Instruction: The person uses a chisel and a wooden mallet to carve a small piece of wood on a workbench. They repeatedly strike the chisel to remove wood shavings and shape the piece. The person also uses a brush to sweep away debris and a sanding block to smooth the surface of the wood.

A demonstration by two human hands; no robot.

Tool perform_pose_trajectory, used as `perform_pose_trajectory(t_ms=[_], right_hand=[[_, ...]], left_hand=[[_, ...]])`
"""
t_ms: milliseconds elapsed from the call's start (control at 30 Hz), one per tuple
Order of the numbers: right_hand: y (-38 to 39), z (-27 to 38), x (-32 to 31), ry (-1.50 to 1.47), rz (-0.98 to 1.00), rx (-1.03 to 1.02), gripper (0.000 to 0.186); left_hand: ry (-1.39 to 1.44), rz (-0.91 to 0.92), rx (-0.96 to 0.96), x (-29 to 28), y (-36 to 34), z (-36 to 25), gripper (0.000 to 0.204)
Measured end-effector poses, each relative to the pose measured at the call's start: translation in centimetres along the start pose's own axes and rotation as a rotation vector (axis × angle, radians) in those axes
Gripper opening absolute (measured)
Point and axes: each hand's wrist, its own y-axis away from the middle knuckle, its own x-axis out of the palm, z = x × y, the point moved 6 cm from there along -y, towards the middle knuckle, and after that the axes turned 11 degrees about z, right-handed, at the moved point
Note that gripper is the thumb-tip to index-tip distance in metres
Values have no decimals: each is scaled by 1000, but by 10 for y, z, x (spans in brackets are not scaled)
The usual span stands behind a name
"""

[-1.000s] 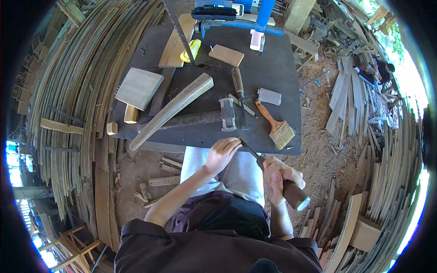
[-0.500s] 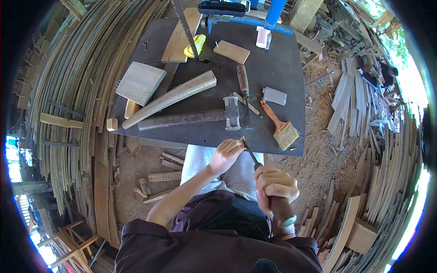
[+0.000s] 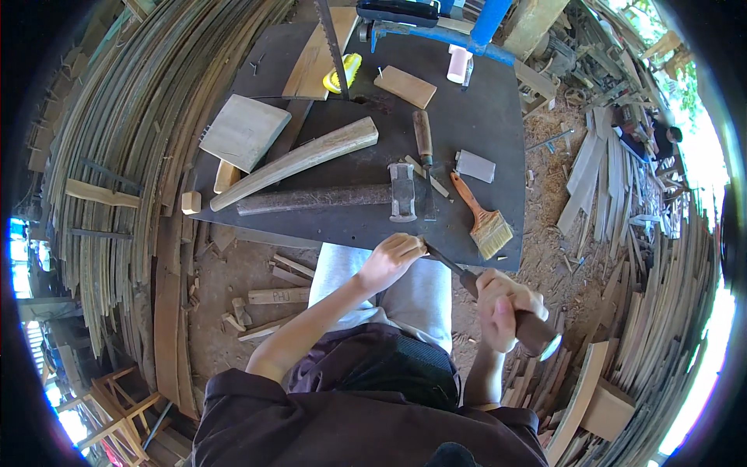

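My right hand is wrapped round the thick brown wooden handle of a chisel, whose dark metal blade points up and left. At the blade's tip, the fingers of my left hand are bent and pressed together; what lies between them is hidden. Both hands are just off the near edge of the dark table, above my lap. Closest to them on the tabletop are a hammer with a worn wooden handle, a second chisel and a flat paintbrush.
The dark table also carries a tapered wooden bar, a square wooden block, a smaller block, a saw blade and a blue metal frame. Stacked wood strips line both sides.
My right hand has moved right with the chisel handle, so the blade now slants lower. My left hand has shifted slightly right, staying at the tip. The view has shifted a little.
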Motion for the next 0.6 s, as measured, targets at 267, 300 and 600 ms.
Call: perform_pose_trajectory(t_ms=[267,300,600], right_hand=[[-6,13,38,7,450,-72,22],[-4,13,37,0,455,-71,23],[-2,6,-22,-40,97,-2,27]], left_hand=[[-24,12,-9,6,-1,0,12],[-12,3,-7,6,0,0,12],[87,-74,-247,0,6,12,38]])
